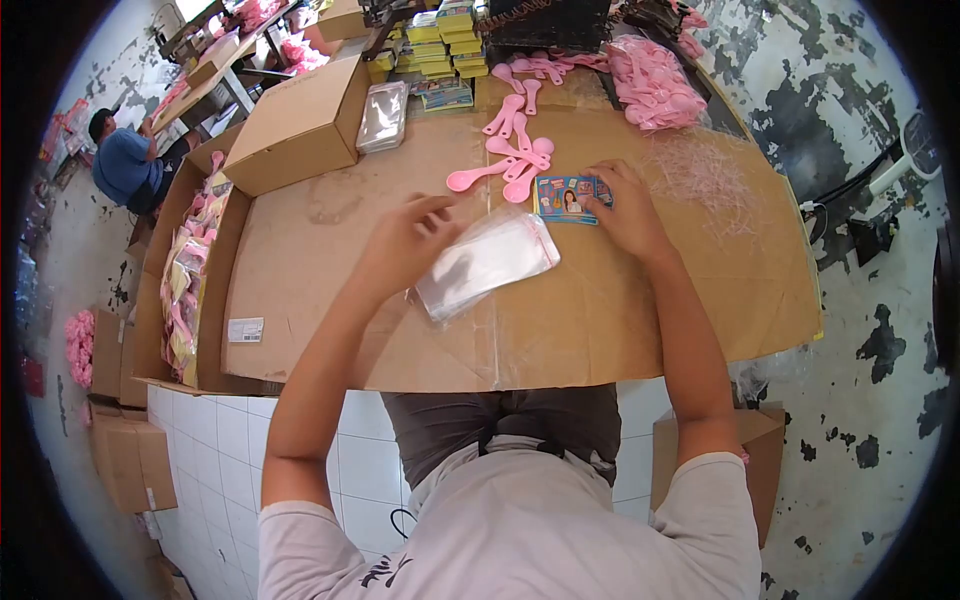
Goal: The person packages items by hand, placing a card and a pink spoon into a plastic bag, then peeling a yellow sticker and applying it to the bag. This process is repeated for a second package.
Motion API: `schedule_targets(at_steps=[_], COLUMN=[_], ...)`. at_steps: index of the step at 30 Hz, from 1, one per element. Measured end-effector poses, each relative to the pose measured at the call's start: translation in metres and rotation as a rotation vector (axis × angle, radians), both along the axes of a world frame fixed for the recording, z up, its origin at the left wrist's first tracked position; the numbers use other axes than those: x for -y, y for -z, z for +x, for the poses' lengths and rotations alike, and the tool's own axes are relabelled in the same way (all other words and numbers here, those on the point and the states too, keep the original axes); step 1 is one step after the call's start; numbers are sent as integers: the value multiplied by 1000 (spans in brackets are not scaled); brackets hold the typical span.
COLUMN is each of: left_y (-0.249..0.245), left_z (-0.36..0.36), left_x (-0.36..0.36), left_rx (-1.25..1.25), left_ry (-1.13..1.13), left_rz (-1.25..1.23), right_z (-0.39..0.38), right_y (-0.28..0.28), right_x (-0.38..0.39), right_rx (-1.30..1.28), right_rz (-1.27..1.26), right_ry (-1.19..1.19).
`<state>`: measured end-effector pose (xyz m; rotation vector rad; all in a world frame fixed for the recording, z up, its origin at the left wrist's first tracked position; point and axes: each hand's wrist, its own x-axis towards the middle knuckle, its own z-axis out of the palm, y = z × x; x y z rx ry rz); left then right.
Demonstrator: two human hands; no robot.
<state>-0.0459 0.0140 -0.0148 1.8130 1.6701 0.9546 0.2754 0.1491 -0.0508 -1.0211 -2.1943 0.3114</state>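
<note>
Fingers (436,212) of your left hand (400,250) pinch the clear plastic sleeve (490,262), likely limp and slippery, by its edge; your right hand (628,208) rests spread on the printed card (562,197).

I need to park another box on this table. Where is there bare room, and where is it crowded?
Bare cardboard lies left of the left hand and its clear bags, between the closed box and the near edge. Another patch lies right of the right hand, nearer than the pink shreds. The far middle is crowded: pink spoons, printed card.
</note>
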Motion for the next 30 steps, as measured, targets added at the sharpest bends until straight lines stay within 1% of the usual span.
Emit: schedule_targets(at_steps=[3,6,9,12,15,18,21,24,27,30], left_y=[14,19,19,28,36,41,36,18,9,15], left_z=[27,32,29,27,27,24,17,15,16,22], left_x=[-25,-37,-38,-36,-36,-39,-41,-36,-32,-30], left_rx=[-266,-255,-134,82,245,466,647,682,680,764], left_ry=[8,25,11,19,50,87,97,60,74,141], left_rz=[124,82,-74,-74,15,1,-53,-92,-128,-171], right_z=[-2,-3,-6,-17,-36,-39,-37,-26,-27,-34], right_y=[-3,-7,-14,-15,-7,-1,6,0,-5,-12], right_x=[1,1,6,16,32,42,37,23,20,28], right_rx=[-17,-73,-273,-667,-604,-262,-457,-686,-590,-663], right_rz=[83,77,-126,-686,-753,-695,-610,-642,-485,-602], right_ry=[41,46,13,-323,-600,-448,-519,-288,-70,-151])
